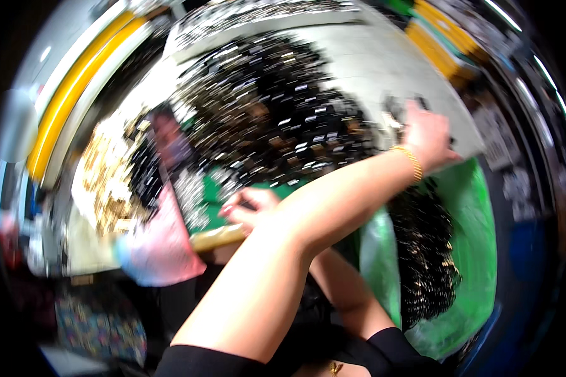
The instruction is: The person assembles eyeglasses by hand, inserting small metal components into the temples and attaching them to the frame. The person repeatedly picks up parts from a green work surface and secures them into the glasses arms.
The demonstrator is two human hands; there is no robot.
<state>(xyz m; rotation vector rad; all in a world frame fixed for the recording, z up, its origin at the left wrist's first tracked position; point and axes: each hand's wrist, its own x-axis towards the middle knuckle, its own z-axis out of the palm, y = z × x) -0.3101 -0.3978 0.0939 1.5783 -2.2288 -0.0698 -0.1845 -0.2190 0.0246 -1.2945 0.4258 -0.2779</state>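
Observation:
My arms cross, the left over the right. My left hand (426,135), with a gold bracelet (410,162) at its wrist, reaches out at the right over the pale table edge. Small dark pieces blur beside its fingers; its grip is smeared by motion. My right hand (253,206) is curled, fingertips together, over a green surface (215,191) near the table's front; what it holds is too blurred to name. Beyond it spreads a big heap of small black and metallic pieces (264,107). A small pile of silvery pieces (192,198) lies to its left.
A green plastic bag (475,251) at the right holds many similar black pieces (421,257). Gold-coloured pieces (104,176) are piled at the left, near a pink bag (163,248). A white tray (270,25) of pieces stands at the back. A yellowish bar (217,239) lies at the front edge.

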